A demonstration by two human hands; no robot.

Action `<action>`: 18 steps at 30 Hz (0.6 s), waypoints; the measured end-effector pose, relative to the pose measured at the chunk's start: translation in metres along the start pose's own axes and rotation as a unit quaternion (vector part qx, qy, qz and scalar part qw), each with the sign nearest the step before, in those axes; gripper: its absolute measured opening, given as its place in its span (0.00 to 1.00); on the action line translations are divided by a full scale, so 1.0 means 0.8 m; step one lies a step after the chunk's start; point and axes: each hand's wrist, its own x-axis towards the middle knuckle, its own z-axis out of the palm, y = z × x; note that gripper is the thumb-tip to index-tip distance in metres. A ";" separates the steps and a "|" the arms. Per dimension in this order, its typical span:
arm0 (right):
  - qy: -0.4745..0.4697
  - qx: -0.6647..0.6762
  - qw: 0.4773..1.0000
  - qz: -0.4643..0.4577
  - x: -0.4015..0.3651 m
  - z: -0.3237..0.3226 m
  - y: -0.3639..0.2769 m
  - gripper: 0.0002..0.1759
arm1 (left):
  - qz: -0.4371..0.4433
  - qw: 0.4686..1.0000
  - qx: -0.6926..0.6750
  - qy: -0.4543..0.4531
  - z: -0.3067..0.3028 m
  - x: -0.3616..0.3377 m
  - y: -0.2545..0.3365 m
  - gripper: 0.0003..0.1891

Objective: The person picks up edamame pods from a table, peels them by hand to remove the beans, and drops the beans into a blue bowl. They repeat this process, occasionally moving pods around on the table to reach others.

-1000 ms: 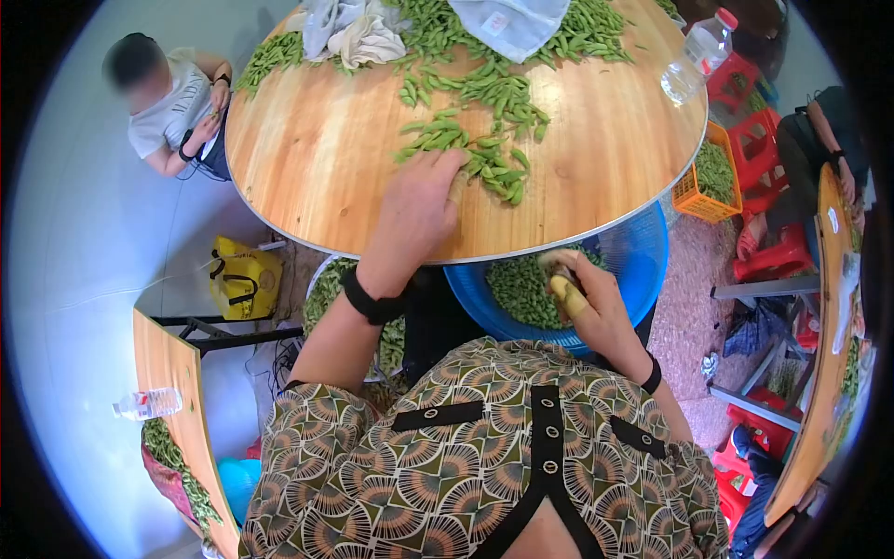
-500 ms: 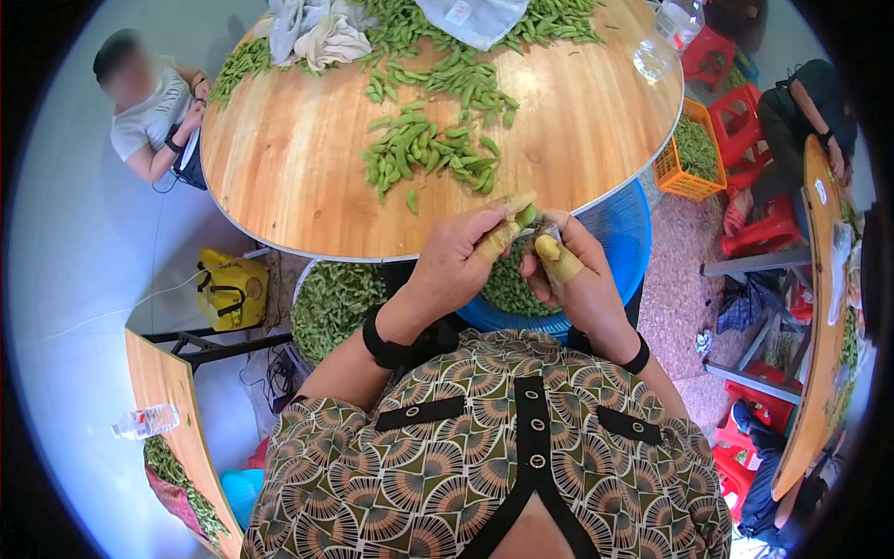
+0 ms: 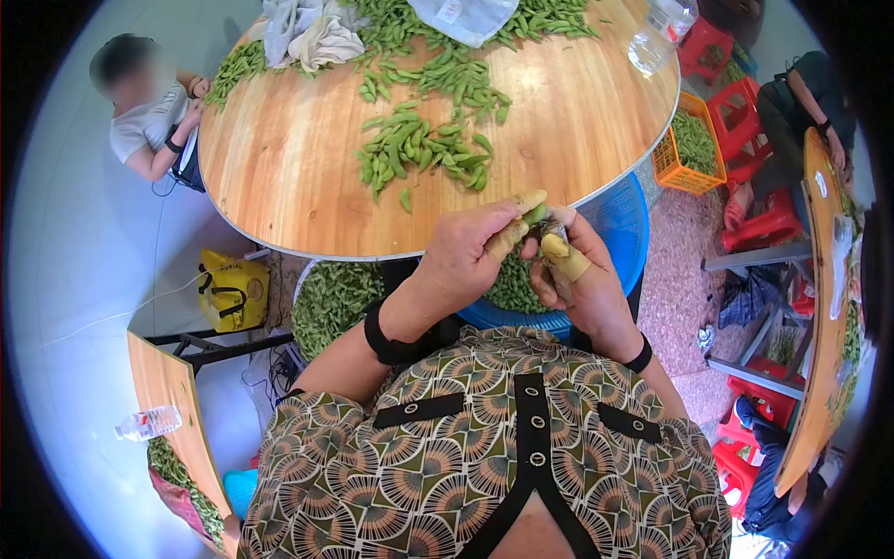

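Observation:
My left hand [image 3: 470, 250] and my right hand [image 3: 579, 279] meet just off the near edge of the round wooden table [image 3: 298, 177]. Both pinch one green pod [image 3: 535, 215] between taped fingertips, above a blue basin [image 3: 626, 233] that holds more pods. A loose heap of green pods [image 3: 419, 149] lies on the table just beyond my hands.
A container of pods [image 3: 333, 298] sits under the table to my left, a yellow bag [image 3: 233, 289] beside it. A seated person [image 3: 149, 107] is at far left. An orange basket [image 3: 687, 154], red stools [image 3: 745, 116] and a water bottle [image 3: 656, 33] are at right.
A second ago my left hand lay on the pod heap and my right hung over the blue basin. Both hands have since come together on one pod; little has moved in the last half second.

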 end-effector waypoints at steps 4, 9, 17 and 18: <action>-0.002 0.002 1.000 -0.001 -0.003 -0.002 -0.001 0.17 | -0.003 1.000 -0.005 -0.001 0.000 0.001 0.003 0.17; 0.000 -0.003 1.000 -0.006 -0.004 -0.001 -0.003 0.16 | 0.000 1.000 0.010 -0.020 -0.001 0.005 0.005 0.18; 0.009 -0.070 0.997 -0.004 -0.009 -0.006 -0.001 0.13 | 0.108 0.986 0.127 -0.018 0.004 -0.007 0.008 0.17; 0.005 -0.057 0.998 0.015 -0.010 -0.008 -0.001 0.13 | 0.140 0.986 0.093 0.009 0.008 -0.009 0.004 0.16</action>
